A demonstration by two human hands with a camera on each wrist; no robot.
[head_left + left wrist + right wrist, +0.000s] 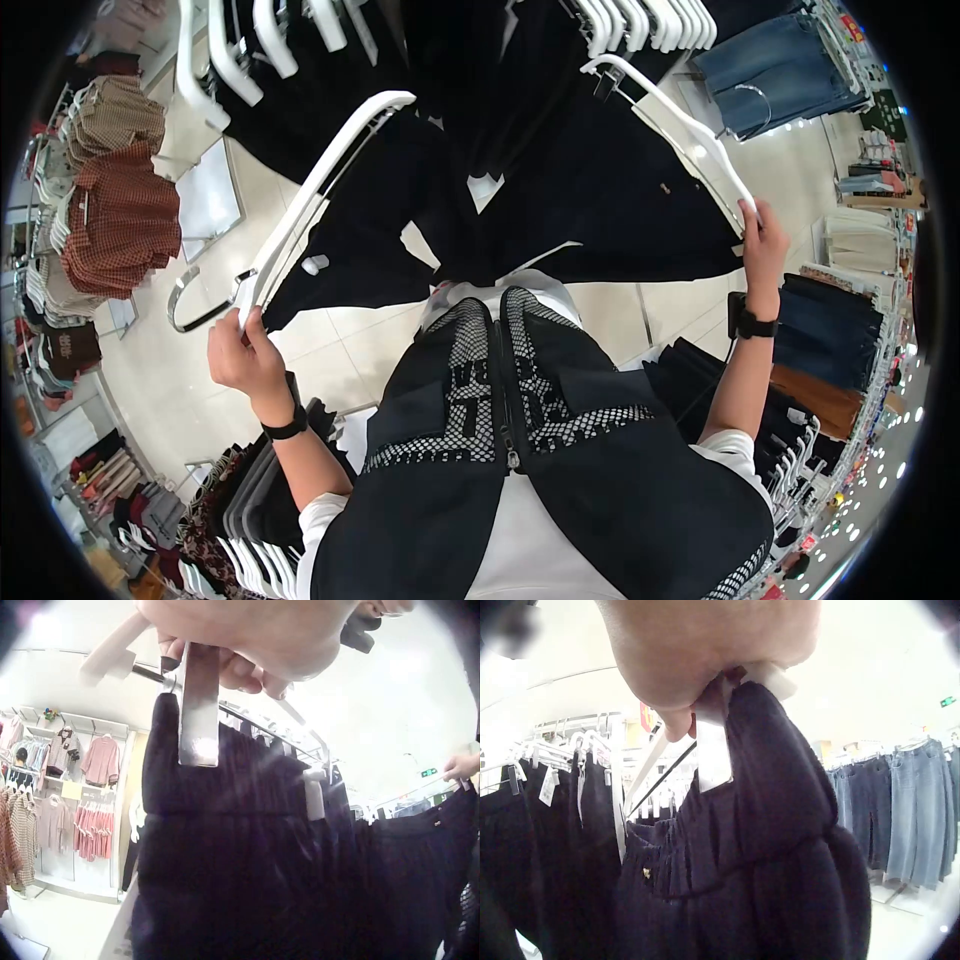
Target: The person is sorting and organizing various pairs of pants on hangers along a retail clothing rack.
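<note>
My left hand (247, 358) grips the near end of a white hanger (325, 170), from which dark trousers (365, 215) hang by clips. A white tag (315, 264) shows on them. On the other side, my right hand (764, 250) pinches the end of a second white hanger (690, 122) that bears another dark garment (640, 190) with a small gold ornament (646, 873) near its gathered waist. In the left wrist view, a shiny clip (199, 712) holds the trousers' waistband under the left hand (247, 630). The two garments hang side by side.
Black clothes on white hangers (600, 25) hang ahead. Checked shirts (122, 215) line the left; folded-looking jeans (765, 75) and dark blue denim (825, 330) are at the right. More racked clothes (265, 490) hang close beside the body at lower left.
</note>
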